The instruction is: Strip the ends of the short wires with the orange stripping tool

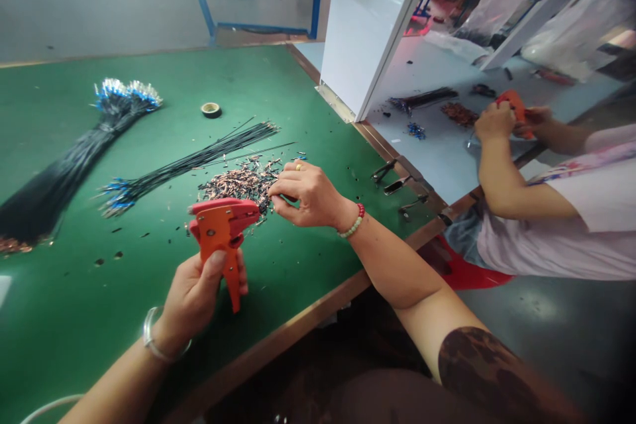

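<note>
My left hand [199, 288] is wrapped round the handles of an orange crimping tool [222, 228], held upright over the green table [278, 106]. My right hand [305, 193] pinches its fingers together at the edge of a pile of small copper-coloured terminals [238, 182], right beside the tool's jaw; what it pinches is too small to make out. A thin bundle of black wires [199, 159] with blue-tipped ends lies just beyond the pile.
A thick bundle of black wires [64, 165] with blue and silver ends lies at the left. A tape roll [211, 109] sits farther back. Metal clips [397, 184] lie by the table's right edge. A person at the right holds another orange tool [517, 109] at a neighbouring blue table.
</note>
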`<action>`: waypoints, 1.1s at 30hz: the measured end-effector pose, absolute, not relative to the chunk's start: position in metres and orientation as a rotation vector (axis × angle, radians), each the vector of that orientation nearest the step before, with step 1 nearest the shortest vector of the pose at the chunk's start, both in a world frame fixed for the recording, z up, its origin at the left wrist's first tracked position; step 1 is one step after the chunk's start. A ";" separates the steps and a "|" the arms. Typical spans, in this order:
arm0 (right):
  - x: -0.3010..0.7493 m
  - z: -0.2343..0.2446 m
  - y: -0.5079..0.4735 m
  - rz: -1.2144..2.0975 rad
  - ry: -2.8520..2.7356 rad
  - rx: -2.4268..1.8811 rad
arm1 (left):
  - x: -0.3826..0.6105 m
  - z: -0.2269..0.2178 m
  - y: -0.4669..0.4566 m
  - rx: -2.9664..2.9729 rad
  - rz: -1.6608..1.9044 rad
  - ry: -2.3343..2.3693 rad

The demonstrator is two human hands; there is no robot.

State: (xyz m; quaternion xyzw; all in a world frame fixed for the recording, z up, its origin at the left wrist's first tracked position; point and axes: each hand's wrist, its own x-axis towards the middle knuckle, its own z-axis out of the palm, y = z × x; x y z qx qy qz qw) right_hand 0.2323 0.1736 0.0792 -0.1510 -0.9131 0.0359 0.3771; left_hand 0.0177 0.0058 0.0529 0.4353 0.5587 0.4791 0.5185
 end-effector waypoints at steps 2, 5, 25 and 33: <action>0.232 0.079 0.174 0.088 -2.335 -0.381 | 0.018 0.052 0.006 0.999 1.192 1.369; 0.232 0.078 0.175 0.093 -2.344 -0.384 | 0.016 0.048 0.011 0.906 1.205 1.267; 0.231 0.072 0.179 0.080 -2.468 -0.468 | -0.005 0.028 0.017 0.709 1.096 0.934; 0.237 0.076 0.188 -0.021 -2.331 -0.745 | 0.007 0.050 0.014 0.700 1.041 1.115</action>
